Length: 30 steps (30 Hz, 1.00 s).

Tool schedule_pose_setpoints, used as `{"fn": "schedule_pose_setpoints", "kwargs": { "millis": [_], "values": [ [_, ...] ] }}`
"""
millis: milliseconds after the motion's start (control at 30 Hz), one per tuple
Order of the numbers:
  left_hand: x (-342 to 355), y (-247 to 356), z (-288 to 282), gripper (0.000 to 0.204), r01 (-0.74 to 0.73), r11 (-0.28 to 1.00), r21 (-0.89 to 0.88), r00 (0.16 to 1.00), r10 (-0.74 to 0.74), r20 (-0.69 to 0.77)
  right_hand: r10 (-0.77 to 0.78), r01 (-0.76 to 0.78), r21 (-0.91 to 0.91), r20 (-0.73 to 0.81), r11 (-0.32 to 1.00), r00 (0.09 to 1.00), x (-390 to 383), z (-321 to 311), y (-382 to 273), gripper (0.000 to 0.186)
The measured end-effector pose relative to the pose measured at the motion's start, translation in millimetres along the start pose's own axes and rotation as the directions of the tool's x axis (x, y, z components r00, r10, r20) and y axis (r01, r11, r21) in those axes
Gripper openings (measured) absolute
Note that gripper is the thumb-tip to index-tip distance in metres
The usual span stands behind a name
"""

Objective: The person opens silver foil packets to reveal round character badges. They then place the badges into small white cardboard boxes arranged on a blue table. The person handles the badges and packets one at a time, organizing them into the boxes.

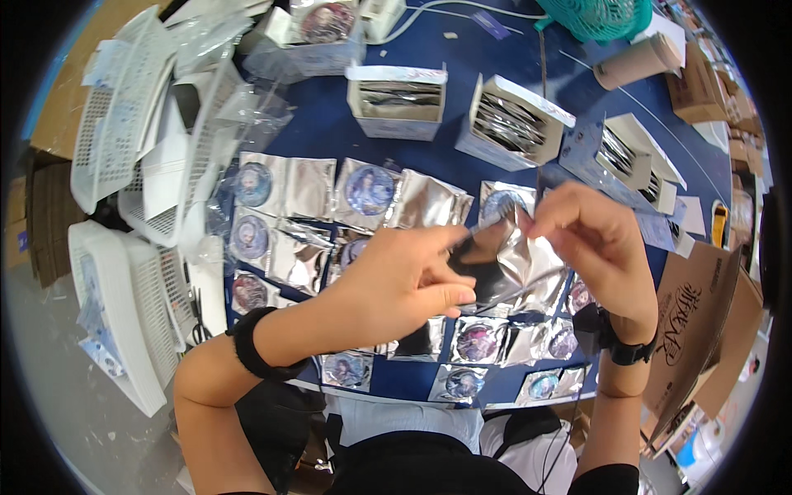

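Note:
A shiny silver foil pouch is held over the blue table by my right hand, whose thumb and fingers pinch its upper corner. On the pouch's left side is my left hand. Its index finger and thumb stretch out apart, near the pouch's dark left edge; whether they touch it I cannot tell. Beneath both hands lie rows of round picture badges on foil pouches, such as a blue badge and a pink badge. My hands and the raised pouch hide some of them.
Small open boxes, a middle one and a right one, hold silver pouches at the back. White plastic baskets and scissors are left. A beige tumbler and teal mesh basket stand far right, a cardboard box nearer.

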<state>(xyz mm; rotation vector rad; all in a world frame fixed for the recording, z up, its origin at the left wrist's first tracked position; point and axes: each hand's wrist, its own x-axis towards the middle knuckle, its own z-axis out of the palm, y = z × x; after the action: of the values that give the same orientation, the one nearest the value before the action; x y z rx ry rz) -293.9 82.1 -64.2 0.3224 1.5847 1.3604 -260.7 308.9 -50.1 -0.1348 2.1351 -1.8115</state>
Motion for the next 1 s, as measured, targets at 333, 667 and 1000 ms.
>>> {"fn": "schedule_pose_setpoints", "kwargs": {
  "millis": [333, 667, 1000],
  "values": [
    [-22.4, -16.6, 6.5, 0.029, -0.172, 0.946, 0.274, 0.97, 0.211, -0.121, -0.25, 0.27, -0.225, 0.11, 0.936, 0.962, 3.9, 14.7, 4.2, 0.017],
    [-18.1, -30.0, 3.3, 0.026, -0.088, 0.941, 0.328, 0.99, 0.119, -0.078, -0.202, 0.28, -0.253, 0.293, 0.926, 0.934, 6.8, 21.9, 17.4, 0.015],
    [13.0, -47.3, -7.9, 0.039, 0.205, 0.937, -0.283, 0.978, -0.207, 0.022, 0.084, -0.059, 0.137, -0.181, 0.989, 0.98, 2.7, -17.2, 25.4, 0.018]
  ]
}}
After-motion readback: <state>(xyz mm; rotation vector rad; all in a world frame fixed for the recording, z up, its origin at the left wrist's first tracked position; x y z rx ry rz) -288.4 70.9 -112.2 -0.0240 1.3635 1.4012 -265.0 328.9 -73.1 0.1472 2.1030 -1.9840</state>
